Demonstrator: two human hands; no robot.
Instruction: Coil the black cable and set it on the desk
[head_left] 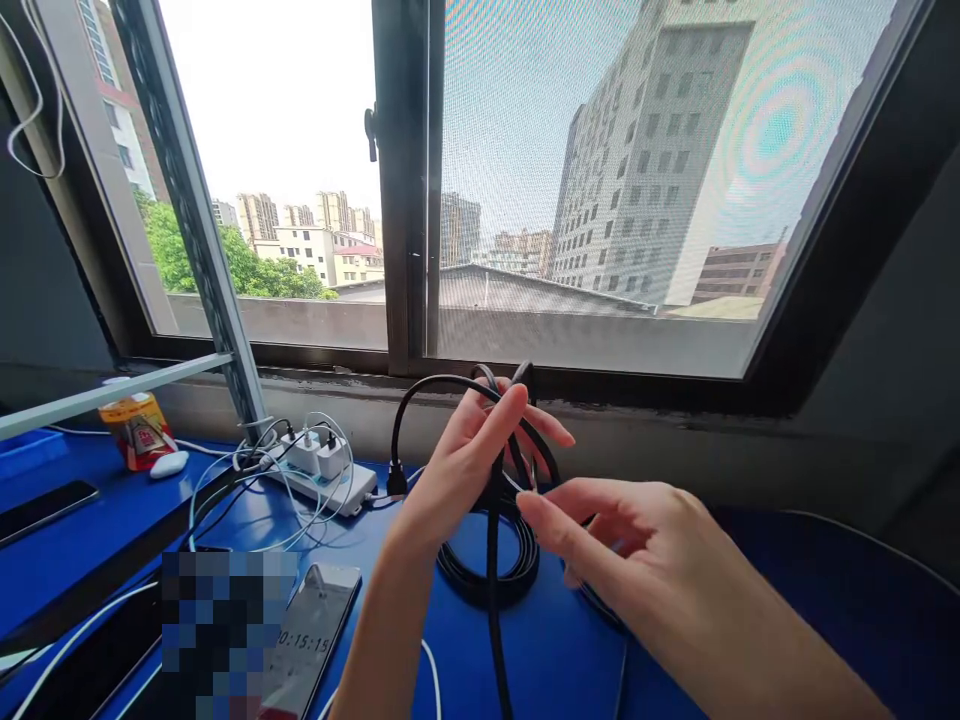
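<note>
My left hand (469,450) is closed around loops of a black cable (493,590), held up above the blue table. A black plug (396,480) hangs from the loop left of this hand. My right hand (637,530) is close by on the right, its thumb and forefinger pinched together beside the bundle. Something thin and pale shows at those fingertips, too small to name. Below the hands, a black coil (487,600) rests on the table, partly hidden by the left wrist and a hanging strand.
At the left stand a white power strip (322,480) with chargers and tangled thin cords, and an orange-red container (139,430). A phone (319,630) showing digits lies in front; another phone (49,510) is farther left. A metal post (187,200) rises before the window.
</note>
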